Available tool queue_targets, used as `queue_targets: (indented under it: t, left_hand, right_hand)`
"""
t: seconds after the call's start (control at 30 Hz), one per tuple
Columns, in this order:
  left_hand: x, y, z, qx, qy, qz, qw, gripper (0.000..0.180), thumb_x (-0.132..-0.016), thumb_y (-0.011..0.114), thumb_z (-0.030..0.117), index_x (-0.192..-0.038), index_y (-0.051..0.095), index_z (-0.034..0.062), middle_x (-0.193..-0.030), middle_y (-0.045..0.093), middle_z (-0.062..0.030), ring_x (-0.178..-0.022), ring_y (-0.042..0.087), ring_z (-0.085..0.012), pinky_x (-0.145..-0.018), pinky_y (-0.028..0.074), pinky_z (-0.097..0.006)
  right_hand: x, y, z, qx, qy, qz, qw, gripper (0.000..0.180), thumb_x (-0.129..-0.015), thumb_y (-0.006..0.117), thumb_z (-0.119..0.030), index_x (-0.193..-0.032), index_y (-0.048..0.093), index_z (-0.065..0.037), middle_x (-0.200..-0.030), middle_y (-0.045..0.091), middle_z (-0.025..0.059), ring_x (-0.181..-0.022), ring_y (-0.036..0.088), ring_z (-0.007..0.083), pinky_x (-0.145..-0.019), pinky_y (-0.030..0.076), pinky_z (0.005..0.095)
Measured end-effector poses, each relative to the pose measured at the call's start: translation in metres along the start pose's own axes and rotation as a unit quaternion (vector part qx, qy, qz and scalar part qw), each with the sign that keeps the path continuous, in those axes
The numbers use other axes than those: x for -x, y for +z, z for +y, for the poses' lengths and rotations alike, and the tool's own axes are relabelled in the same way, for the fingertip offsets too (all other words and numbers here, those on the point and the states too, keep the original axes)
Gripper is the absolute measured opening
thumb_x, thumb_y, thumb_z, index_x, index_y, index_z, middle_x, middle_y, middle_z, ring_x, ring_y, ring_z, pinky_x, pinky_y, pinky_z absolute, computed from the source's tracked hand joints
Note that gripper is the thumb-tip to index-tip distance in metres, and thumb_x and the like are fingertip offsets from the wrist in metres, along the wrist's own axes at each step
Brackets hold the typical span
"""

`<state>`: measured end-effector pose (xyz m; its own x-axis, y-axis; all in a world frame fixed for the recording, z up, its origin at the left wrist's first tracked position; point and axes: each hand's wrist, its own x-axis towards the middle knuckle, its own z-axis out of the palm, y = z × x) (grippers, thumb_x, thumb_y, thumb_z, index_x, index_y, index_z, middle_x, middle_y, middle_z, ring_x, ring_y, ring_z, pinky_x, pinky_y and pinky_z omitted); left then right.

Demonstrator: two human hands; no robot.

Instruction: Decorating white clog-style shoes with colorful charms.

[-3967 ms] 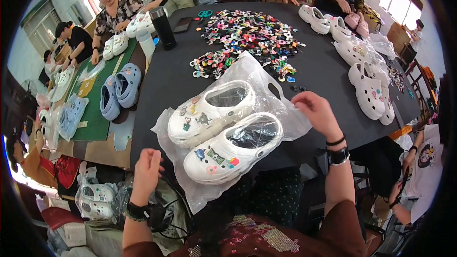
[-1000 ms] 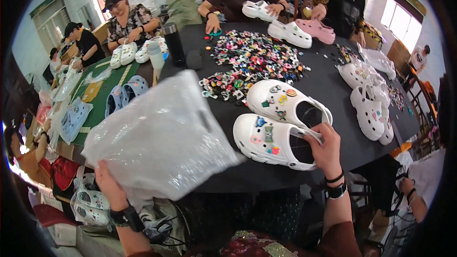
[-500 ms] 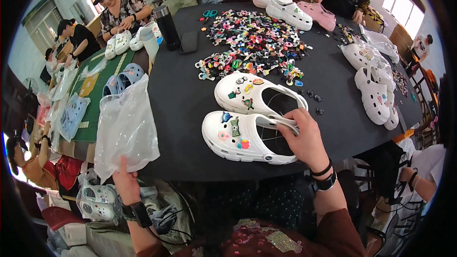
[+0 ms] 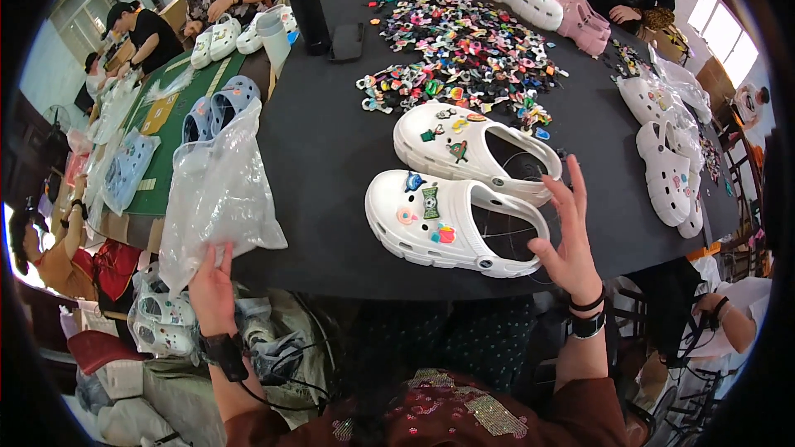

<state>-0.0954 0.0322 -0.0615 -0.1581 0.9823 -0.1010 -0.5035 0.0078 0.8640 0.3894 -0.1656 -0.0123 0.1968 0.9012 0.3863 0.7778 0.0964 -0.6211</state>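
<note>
Two white clogs lie side by side on the black table: the near clog (image 4: 414, 230) and the far clog (image 4: 432, 139), both with colourful charms on their toes. By their heel straps my right hand (image 4: 571, 244) is open, its fingers spread, holding nothing. A clear plastic bag (image 4: 222, 199) lies at the table's left edge, its lower corner pinched by my left hand (image 4: 214, 288). The thumb's grip is partly hidden. Just beyond the bag's top sit blue-grey clogs (image 4: 232, 103), partly covered by it.
A big heap of mixed charms (image 4: 472, 50) spreads beyond the clogs. A black bottle (image 4: 308, 15) and a dark case (image 4: 347, 41) stand to its left. Decorated white clogs (image 4: 662, 174) and plastic bags lie at right. Co-workers handle clogs around the table.
My right hand has let go of the clogs' heel straps and spread its fingers. My left hand stays at the bag's lower corner. The whole view has shifted slightly.
</note>
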Motion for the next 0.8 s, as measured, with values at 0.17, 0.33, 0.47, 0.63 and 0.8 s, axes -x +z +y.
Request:
queue_targets:
  t: [0.17, 0.33, 0.47, 0.63, 0.8]
  left_hand:
    - [-0.05, 0.001, 0.034, -0.05, 0.159, -0.046, 0.985, 0.042, -0.094, 0.055, -0.005, -0.135, 0.047, -0.0023, -0.134, 0.052, -0.0145, -0.121, 0.054, -0.0261, -0.111, 0.042, -0.047]
    - [-0.119, 0.053, 0.076, -0.027, 0.334, -0.065, 0.94, 0.044, -0.094, 0.056, -0.005, -0.136, 0.045, -0.0027, -0.138, 0.05, -0.015, -0.125, 0.052, -0.0266, -0.112, 0.04, -0.046]
    - [-0.174, 0.075, 0.133, -0.003, 0.406, -0.088, 0.91, 0.046, -0.093, 0.056, -0.006, -0.137, 0.044, -0.0008, -0.138, 0.05, -0.0139, -0.125, 0.052, -0.026, -0.112, 0.041, -0.042]
    - [-0.246, 0.108, 0.14, 0.015, 0.493, -0.12, 0.861, 0.035, -0.095, 0.056, 0.0, -0.129, 0.052, -0.0063, -0.127, 0.06, -0.0148, -0.116, 0.058, -0.0254, -0.106, 0.045, -0.039]
    - [-0.363, 0.044, 0.044, -0.655, 0.346, 0.142, 0.657, 0.04, -0.09, 0.069, 0.021, -0.12, 0.059, -0.0031, -0.104, 0.071, -0.0111, -0.098, 0.067, -0.0235, -0.088, 0.051, -0.039]
  right_hand:
    - [0.014, 0.01, 0.017, -0.056, 0.01, 0.085, 0.995, 0.097, -0.084, 0.052, -0.074, -0.149, 0.032, -0.006, -0.161, 0.005, 0.0223, -0.147, 0.017, 0.037, -0.116, 0.021, 0.051]
    - [0.034, 0.02, 0.037, -0.049, 0.063, 0.104, 0.991, 0.103, -0.083, 0.045, -0.079, -0.153, 0.024, -0.008, -0.162, 0.006, 0.0182, -0.149, 0.012, 0.0334, -0.115, 0.018, 0.0538]
    - [0.037, 0.036, 0.04, -0.087, 0.056, 0.152, 0.983, 0.095, -0.087, 0.04, -0.077, -0.152, 0.029, -0.009, -0.161, 0.011, 0.0187, -0.147, 0.018, 0.0342, -0.114, 0.021, 0.0543]
    - [0.036, 0.039, 0.034, -0.076, 0.057, 0.143, 0.985, 0.088, -0.09, 0.04, -0.073, -0.148, 0.035, -0.007, -0.158, 0.021, 0.0216, -0.146, 0.021, 0.0358, -0.116, 0.019, 0.0523]
    - [0.037, 0.033, 0.023, -0.007, 0.079, 0.149, 0.986, 0.084, -0.091, 0.039, -0.072, -0.147, 0.039, -0.009, -0.158, 0.026, 0.0166, -0.144, 0.029, 0.0293, -0.115, 0.025, 0.0456]
